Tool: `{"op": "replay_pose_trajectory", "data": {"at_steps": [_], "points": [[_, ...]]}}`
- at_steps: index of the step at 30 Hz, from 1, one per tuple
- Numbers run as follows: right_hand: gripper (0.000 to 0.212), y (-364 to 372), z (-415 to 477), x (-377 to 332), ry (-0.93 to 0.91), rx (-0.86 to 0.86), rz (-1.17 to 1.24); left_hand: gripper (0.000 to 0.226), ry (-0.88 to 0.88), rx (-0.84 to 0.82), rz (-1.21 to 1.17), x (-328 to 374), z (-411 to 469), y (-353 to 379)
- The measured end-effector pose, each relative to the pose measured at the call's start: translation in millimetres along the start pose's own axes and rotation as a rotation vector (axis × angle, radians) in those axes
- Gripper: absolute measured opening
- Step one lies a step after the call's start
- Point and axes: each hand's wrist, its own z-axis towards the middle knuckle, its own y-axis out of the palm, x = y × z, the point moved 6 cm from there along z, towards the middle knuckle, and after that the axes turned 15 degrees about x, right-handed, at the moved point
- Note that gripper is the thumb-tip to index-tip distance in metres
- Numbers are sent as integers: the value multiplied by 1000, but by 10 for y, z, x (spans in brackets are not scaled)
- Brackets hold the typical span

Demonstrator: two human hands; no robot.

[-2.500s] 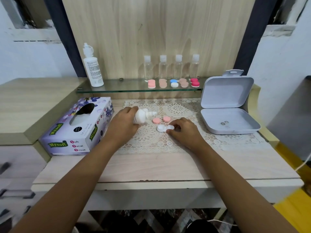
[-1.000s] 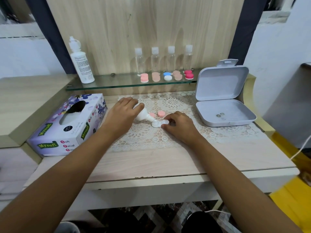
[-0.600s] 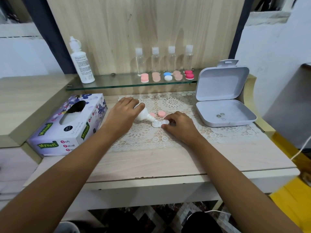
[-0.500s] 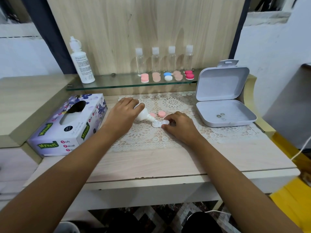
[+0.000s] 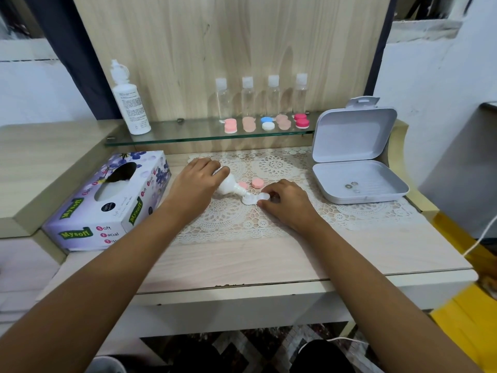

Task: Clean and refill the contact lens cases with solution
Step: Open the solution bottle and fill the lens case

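My left hand (image 5: pixel 195 184) grips a small white solution bottle (image 5: pixel 229 186), tipped down to the right with its nozzle over the left well of an open white lens case (image 5: pixel 254 199) on the lace mat (image 5: pixel 269 216). My right hand (image 5: pixel 286 204) holds the case at its right end with the fingertips. Two pink caps (image 5: pixel 251 183) lie just behind the case. Several more lens cases (image 5: pixel 266 124) sit in a row on the glass shelf (image 5: pixel 188 137).
A tissue box (image 5: pixel 113 200) stands to the left of my left hand. An open grey plastic box (image 5: pixel 357 168) with small rings inside sits at the right. A tall white bottle (image 5: pixel 129 100) and several clear bottles (image 5: pixel 261 96) stand on the shelf.
Since 2.5 s ago the bottle has tipped from level down to the case, nozzle over the left well. Over the last second both hands have stayed in place.
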Motion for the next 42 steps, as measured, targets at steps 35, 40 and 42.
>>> {"op": "replay_pose_trajectory", "data": {"at_steps": [35,40,42], "points": [[19,-47,-19,-55,-8,-6,18,43,-16,19,-79,178,190,73],[18,-56,-25,-59,-8,-8,20,44,-14,21,-77,178,194,67],[18,-60,-28,-62,-9,-7,23,44,-10,26,-77,181,200,63]]}}
